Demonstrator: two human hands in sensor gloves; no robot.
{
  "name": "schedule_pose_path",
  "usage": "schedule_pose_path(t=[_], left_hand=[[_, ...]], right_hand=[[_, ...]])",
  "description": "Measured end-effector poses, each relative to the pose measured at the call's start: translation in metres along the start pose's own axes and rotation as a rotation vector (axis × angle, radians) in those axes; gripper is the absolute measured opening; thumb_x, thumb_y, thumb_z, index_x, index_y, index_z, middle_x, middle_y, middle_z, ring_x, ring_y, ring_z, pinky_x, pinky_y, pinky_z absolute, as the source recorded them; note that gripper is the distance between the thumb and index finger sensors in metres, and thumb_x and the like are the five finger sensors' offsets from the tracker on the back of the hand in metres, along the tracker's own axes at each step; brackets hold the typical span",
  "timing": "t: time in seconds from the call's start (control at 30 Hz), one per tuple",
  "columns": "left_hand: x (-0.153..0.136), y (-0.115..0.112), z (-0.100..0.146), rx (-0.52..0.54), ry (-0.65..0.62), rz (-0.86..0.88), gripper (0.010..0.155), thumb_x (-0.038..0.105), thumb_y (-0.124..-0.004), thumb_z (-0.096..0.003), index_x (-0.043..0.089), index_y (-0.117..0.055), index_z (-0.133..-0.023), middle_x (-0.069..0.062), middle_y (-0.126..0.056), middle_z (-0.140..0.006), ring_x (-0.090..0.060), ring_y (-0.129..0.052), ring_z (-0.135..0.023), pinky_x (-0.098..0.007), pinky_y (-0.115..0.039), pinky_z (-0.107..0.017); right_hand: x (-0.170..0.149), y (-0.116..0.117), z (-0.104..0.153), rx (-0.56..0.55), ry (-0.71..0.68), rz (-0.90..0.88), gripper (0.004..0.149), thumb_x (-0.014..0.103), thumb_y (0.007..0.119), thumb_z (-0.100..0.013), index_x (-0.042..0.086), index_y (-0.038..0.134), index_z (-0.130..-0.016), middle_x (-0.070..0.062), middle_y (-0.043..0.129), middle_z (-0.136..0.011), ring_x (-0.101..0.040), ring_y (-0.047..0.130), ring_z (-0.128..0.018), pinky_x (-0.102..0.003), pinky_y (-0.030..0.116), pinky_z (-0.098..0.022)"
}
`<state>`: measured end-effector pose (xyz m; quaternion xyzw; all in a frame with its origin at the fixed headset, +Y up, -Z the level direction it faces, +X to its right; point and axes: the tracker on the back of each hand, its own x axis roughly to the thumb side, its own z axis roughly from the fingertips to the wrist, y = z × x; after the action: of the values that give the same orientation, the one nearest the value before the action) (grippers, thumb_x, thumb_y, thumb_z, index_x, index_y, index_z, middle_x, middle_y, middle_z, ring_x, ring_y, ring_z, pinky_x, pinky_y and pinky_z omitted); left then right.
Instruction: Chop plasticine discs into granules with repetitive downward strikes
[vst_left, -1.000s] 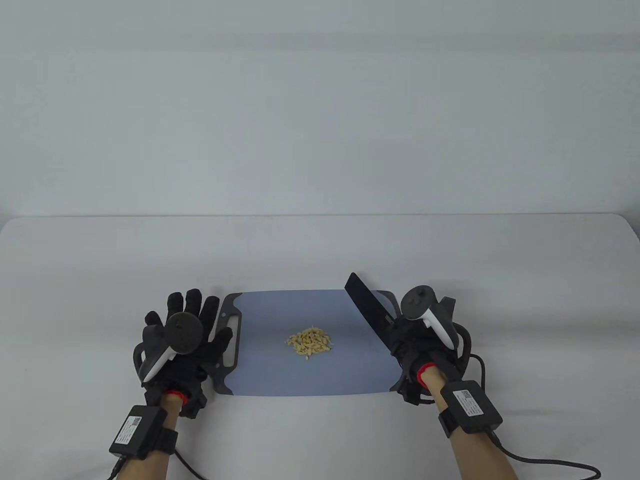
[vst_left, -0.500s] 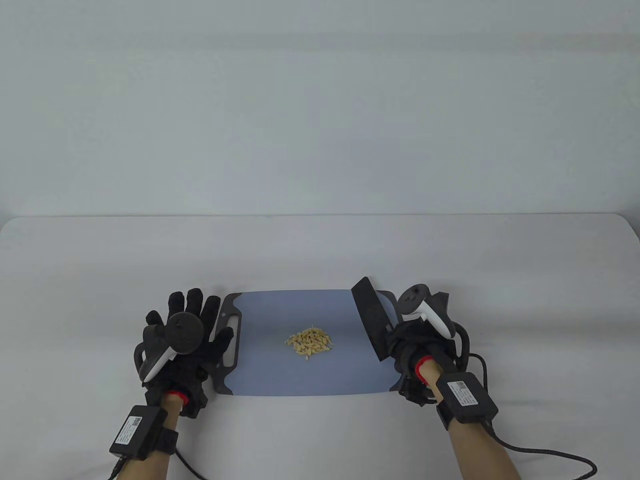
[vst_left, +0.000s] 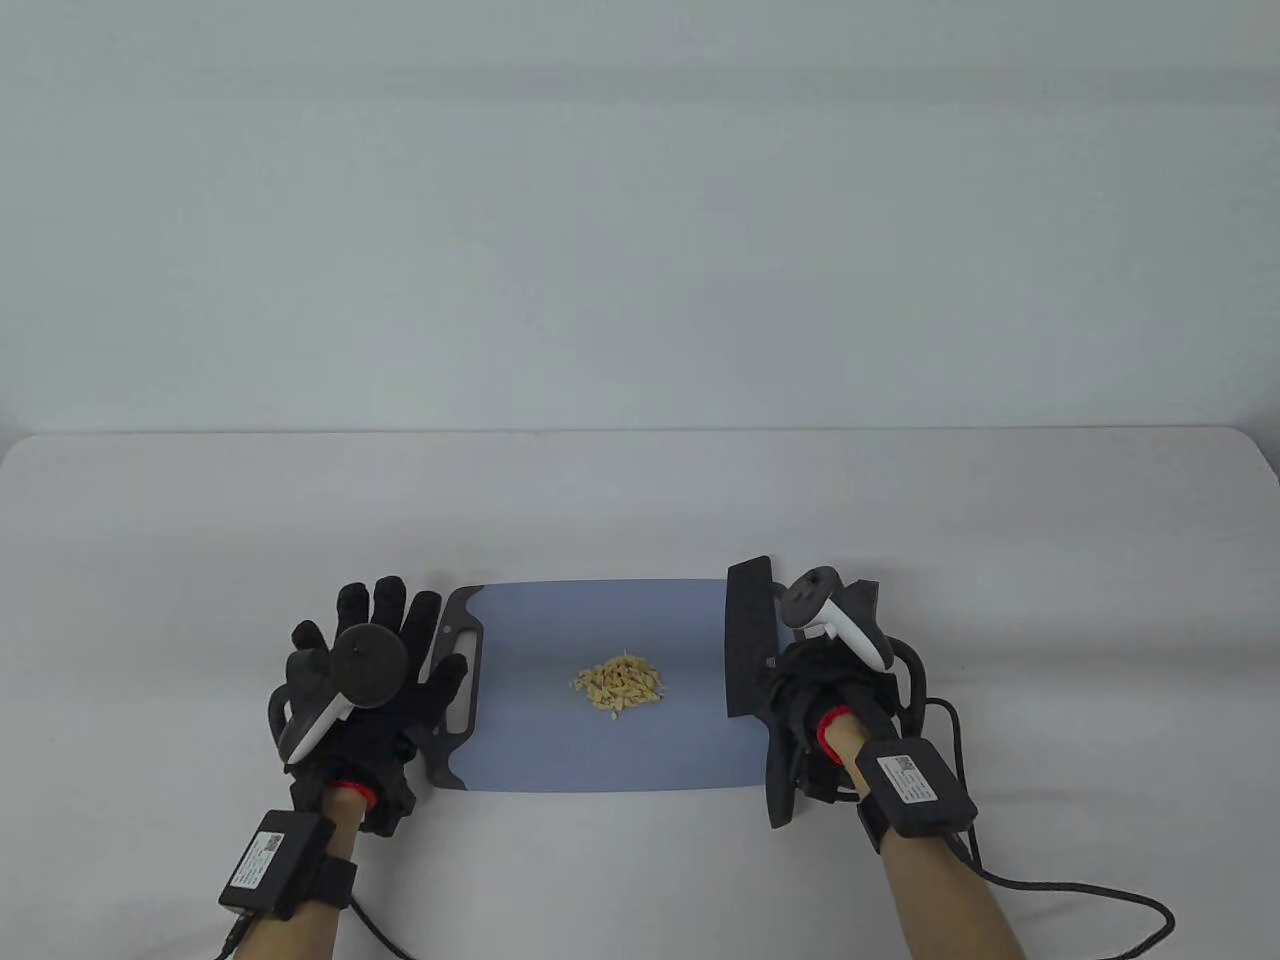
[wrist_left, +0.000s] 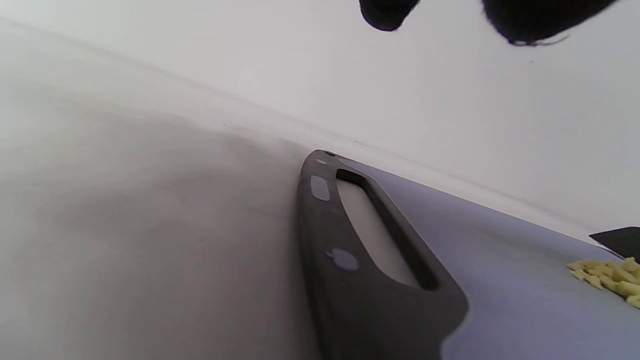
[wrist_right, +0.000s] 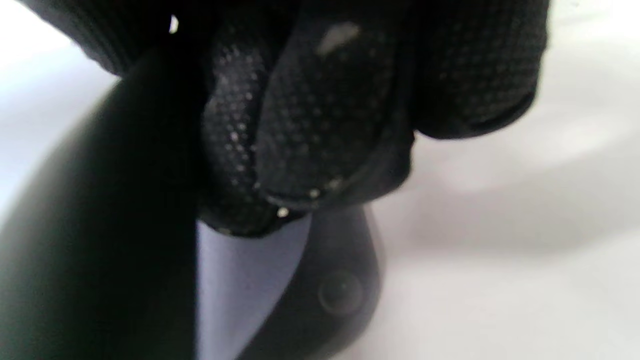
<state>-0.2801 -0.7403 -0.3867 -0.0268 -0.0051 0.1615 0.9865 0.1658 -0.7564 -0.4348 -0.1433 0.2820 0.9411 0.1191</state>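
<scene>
A small heap of yellow plasticine granules lies in the middle of a blue-grey cutting board; it also shows at the right edge of the left wrist view. My right hand grips the handle of a black cleaver, whose broad blade stands over the board's right end, to the right of the heap. My left hand rests flat with fingers spread on the board's dark left handle. In the right wrist view my gloved fingers wrap the dark cleaver handle.
The board lies near the front of a white table. Cables trail from both wrist units at the front edge. A plain pale wall stands behind.
My right hand has turned and drawn slightly left and toward me. The cleaver blade swung from slanting up-left to nearly straight away from me. The left hand and heap have not moved.
</scene>
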Motion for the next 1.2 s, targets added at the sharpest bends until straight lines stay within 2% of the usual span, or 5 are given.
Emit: schedule_pose_path(t=[0.53,0.6,0.8,1.03,1.2], left_hand=[[0.003,0.005,-0.001,0.021,-0.014,-0.004,0.081,0.079,-0.059,-0.0392,0.049,-0.04,-0.111,0.011,-0.023,-0.123,-0.029,-0.013,-0.121,-0.071,-0.01,-0.076],[0.004,0.008,0.0,0.028,-0.016,-0.011,0.081,0.079,-0.06,-0.0389,0.049,-0.04,-0.111,0.011,-0.023,-0.123,-0.028,-0.013,-0.121,-0.071,-0.009,-0.076],[0.008,0.027,0.003,0.091,-0.026,-0.053,0.082,0.079,-0.06,-0.0381,0.05,-0.04,-0.111,0.012,-0.022,-0.124,-0.027,-0.011,-0.121,-0.071,-0.007,-0.077],[0.009,0.043,0.009,0.144,-0.017,-0.082,0.085,0.083,-0.06,-0.036,0.052,-0.039,-0.112,0.014,-0.02,-0.124,-0.025,-0.01,-0.122,-0.07,-0.006,-0.077],[0.009,0.046,0.009,0.155,-0.01,-0.087,0.085,0.084,-0.06,-0.0353,0.053,-0.038,-0.112,0.015,-0.018,-0.124,-0.025,-0.009,-0.122,-0.069,-0.005,-0.078]], right_hand=[[0.011,0.001,0.011,-0.183,0.055,0.261,0.041,0.061,0.076,-0.041,0.031,0.091,-0.065,0.007,0.11,-0.043,-0.012,0.106,-0.028,-0.044,0.09,-0.034],[0.007,-0.003,0.017,-0.227,0.051,0.253,0.05,0.064,0.073,-0.039,0.031,0.088,-0.074,0.006,0.11,-0.051,-0.014,0.107,-0.035,-0.046,0.089,-0.038],[-0.023,-0.028,0.051,-0.593,-0.126,0.043,0.066,0.064,0.072,-0.037,0.03,0.073,-0.093,-0.003,0.089,-0.092,-0.029,0.093,-0.078,-0.06,0.076,-0.06],[-0.045,-0.039,0.088,-0.933,-0.241,0.008,0.089,0.077,0.071,-0.03,0.031,0.052,-0.103,-0.005,0.058,-0.113,-0.039,0.061,-0.104,-0.07,0.057,-0.07],[-0.051,-0.04,0.089,-0.932,-0.25,0.0,0.098,0.087,0.063,-0.027,0.035,0.038,-0.107,-0.006,0.037,-0.119,-0.042,0.039,-0.11,-0.074,0.045,-0.072]])
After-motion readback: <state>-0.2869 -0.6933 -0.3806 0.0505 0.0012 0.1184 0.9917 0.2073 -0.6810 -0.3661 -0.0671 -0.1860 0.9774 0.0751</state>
